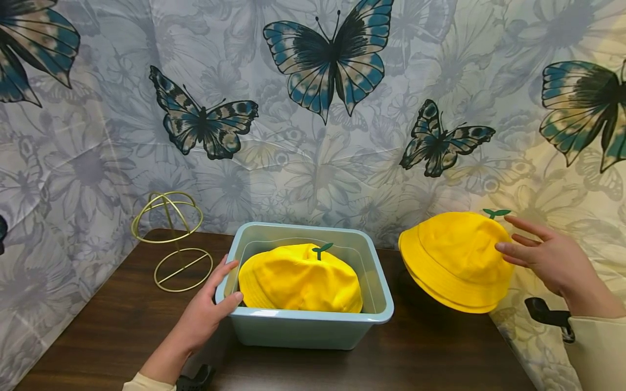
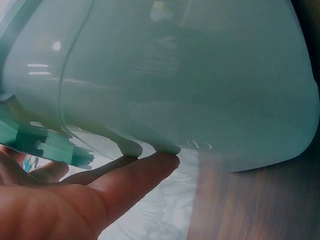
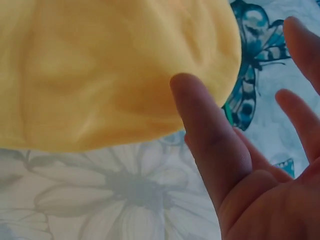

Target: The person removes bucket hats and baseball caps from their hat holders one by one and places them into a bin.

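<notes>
A pale blue-green plastic bin stands on the table, with a yellow bucket hat inside it that has a green sprout on top. My left hand holds the bin's left rim. Its thumb and a finger lie over the rim, while other fingertips press the outer wall in the left wrist view. At the right a second yellow bucket hat, also with a sprout, sits brim down; what is under it is hidden. Beside its crown my right hand has its fingers spread, thumb overlapping the hat in the right wrist view.
A gold wire stand with a domed top stands at the back left of the dark wooden table. Close behind the table hangs a grey floral cloth printed with butterflies.
</notes>
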The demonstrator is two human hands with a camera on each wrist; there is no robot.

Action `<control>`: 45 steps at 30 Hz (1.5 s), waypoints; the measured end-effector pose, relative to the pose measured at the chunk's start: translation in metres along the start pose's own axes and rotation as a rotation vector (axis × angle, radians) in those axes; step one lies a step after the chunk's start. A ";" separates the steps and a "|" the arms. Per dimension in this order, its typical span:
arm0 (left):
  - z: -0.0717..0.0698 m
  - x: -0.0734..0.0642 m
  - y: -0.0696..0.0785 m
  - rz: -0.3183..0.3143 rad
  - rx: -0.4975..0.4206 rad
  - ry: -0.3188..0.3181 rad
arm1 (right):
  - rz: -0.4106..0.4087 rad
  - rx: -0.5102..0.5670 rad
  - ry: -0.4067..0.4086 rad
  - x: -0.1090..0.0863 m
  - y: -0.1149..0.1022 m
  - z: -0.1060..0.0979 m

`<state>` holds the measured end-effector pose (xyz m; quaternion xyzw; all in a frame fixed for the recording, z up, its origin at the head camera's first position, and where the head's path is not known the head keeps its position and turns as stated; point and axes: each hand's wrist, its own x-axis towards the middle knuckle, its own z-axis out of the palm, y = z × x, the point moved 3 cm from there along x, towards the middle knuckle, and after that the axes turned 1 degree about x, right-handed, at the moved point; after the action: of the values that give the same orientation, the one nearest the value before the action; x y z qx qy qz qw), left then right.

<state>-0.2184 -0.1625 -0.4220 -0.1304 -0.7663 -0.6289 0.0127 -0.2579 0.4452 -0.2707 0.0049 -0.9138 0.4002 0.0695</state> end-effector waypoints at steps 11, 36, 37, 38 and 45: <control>0.001 -0.001 0.000 -0.001 -0.019 -0.005 | 0.043 0.013 -0.123 0.019 -0.007 -0.005; 0.001 0.000 -0.001 -0.009 -0.048 -0.009 | 0.011 -0.257 -0.171 0.040 -0.022 0.003; 0.001 0.000 -0.001 -0.010 -0.048 -0.009 | 0.005 -0.272 -0.168 0.040 -0.022 0.003; 0.001 0.000 -0.001 -0.009 -0.049 -0.008 | -0.001 -0.288 -0.164 0.040 -0.023 0.004; 0.000 0.000 0.002 -0.013 -0.028 -0.006 | 0.005 -0.327 -0.136 0.044 -0.024 0.005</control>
<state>-0.2184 -0.1620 -0.4198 -0.1277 -0.7583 -0.6393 0.0045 -0.3003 0.4269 -0.2505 0.0184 -0.9693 0.2449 0.0067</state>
